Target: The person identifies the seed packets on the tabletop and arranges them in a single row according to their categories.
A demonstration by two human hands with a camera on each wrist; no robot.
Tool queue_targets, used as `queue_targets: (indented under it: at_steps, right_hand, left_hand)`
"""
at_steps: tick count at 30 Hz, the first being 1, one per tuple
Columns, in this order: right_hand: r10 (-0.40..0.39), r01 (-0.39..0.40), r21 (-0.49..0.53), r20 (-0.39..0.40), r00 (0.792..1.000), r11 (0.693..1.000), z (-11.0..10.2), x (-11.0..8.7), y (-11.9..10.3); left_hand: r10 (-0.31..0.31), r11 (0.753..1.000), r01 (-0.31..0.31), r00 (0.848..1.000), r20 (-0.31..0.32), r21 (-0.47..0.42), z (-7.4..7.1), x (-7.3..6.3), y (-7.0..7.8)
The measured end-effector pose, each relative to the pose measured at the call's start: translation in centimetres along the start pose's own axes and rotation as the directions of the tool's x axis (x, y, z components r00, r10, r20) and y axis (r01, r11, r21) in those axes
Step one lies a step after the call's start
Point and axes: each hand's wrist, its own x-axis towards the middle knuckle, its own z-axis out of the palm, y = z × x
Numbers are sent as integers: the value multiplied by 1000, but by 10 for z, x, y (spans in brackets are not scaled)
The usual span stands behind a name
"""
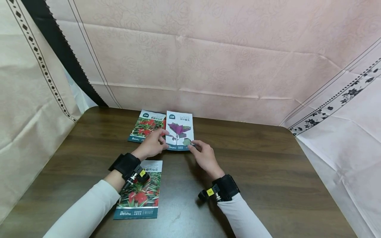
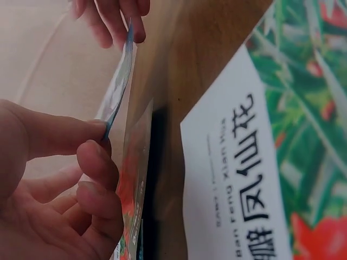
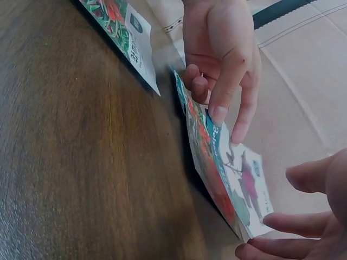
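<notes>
A white seed packet with a purple flower [image 1: 180, 124] tilts up from the table, overlapping the right edge of a red-flower seed packet [image 1: 146, 123]. Its lower left corner is pinched between the thumb and fingers of my left hand [image 1: 153, 143]. My right hand [image 1: 205, 157] is at the lower right corner, fingertips touching the packet's edge, thumb spread apart from them, as the right wrist view shows. Another red-flower packet [image 1: 144, 193] lies nearer me, partly covered by my left wrist; its white top [image 2: 217, 179] shows in the left wrist view.
The brown wooden table [image 1: 253, 165] reaches back to a pale patterned cloth [image 1: 208, 66] hanging behind it. More pale cloth [image 1: 351, 158] hangs at the right side. Black wrist straps with small cameras [image 1: 226, 187] sit on both my wrists.
</notes>
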Motion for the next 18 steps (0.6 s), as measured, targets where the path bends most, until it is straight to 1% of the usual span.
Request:
queue_targets:
  at_steps: [4,10,14,18]
  right_hand:
    - [-3,3,12,-12,1000,1000,-1,-1,-1]
    - [-17,19,30,-60,998,999,-1,-2,-1]
    - [-1,5,44,-92,996,999,-1,-1,1]
    - [15,-11,48,-100,995,999,-2,-1,2]
  left_hand:
    - [19,1000,-19,1000,4,11,0,-2,-1]
    - [80,995,-80,997,19,54,0,-10,0]
    - [110,992,-112,993,38,52,-1,-16,1]
    - [146,987,-149,988,53,58,-3,-24,3]
